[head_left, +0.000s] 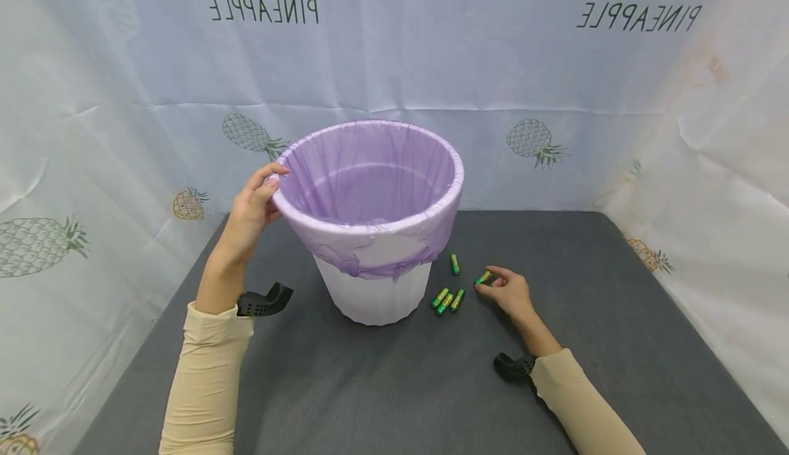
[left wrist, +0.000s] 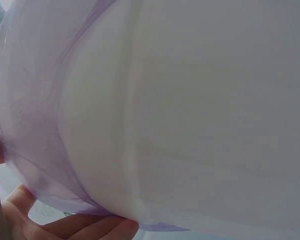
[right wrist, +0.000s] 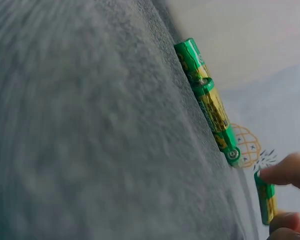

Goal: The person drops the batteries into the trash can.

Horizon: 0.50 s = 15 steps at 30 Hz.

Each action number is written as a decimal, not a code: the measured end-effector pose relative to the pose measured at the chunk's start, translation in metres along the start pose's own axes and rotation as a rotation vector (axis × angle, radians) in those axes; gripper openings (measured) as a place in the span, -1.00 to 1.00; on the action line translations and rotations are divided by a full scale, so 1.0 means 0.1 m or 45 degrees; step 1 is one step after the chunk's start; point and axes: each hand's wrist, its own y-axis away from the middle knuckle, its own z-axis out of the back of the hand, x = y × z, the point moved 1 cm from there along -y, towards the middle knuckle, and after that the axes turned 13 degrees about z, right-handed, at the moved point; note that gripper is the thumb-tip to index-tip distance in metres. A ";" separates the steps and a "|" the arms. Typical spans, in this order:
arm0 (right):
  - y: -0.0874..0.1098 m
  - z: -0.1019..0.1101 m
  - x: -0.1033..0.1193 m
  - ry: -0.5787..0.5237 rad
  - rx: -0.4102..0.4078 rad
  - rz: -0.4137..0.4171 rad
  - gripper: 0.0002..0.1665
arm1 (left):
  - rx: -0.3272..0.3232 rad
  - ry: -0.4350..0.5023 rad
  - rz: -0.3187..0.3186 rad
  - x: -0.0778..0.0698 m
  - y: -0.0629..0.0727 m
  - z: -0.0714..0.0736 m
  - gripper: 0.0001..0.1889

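Note:
A white trash can (head_left: 376, 297) with a purple liner bag (head_left: 370, 194) folded over its rim stands on the dark tabletop. At the left side of the rim, my left hand (head_left: 253, 198) grips the can; the left wrist view shows its fingers (left wrist: 90, 227) against the liner and the wall. To the right of the can, my right hand (head_left: 508, 292) pinches a green and yellow battery (head_left: 483, 277) between thumb and fingertips. Several more batteries (head_left: 445, 303) lie between that hand and the can, one battery (head_left: 455, 264) farther back.
The dark cloth-covered table (head_left: 382, 393) extends around the can. White curtains with pineapple prints (head_left: 394, 51) hang behind and at both sides. Each wrist carries a black strap mount (head_left: 265, 301).

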 end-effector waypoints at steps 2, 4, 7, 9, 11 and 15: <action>0.00 0.03 0.00 -0.065 0.015 0.044 -0.36 | 0.006 0.006 -0.005 0.00 -0.01 0.00 -0.78; 0.00 0.07 0.00 -0.122 0.033 0.092 -0.36 | 0.008 0.012 -0.010 0.01 -0.01 0.00 -0.78; 0.00 0.12 0.03 -0.180 0.068 0.131 -0.35 | 0.005 0.018 -0.016 0.01 -0.02 -0.01 -0.78; 0.01 0.15 0.06 -0.197 0.082 0.137 -0.34 | 0.004 0.019 -0.019 0.02 -0.02 -0.01 -0.78; 0.01 0.18 0.10 -0.215 0.091 0.137 -0.33 | 0.007 0.020 -0.022 0.02 -0.02 -0.01 -0.78; 0.02 0.25 0.19 -0.250 0.092 0.164 -0.33 | 0.008 0.021 -0.025 0.02 -0.01 -0.01 -0.78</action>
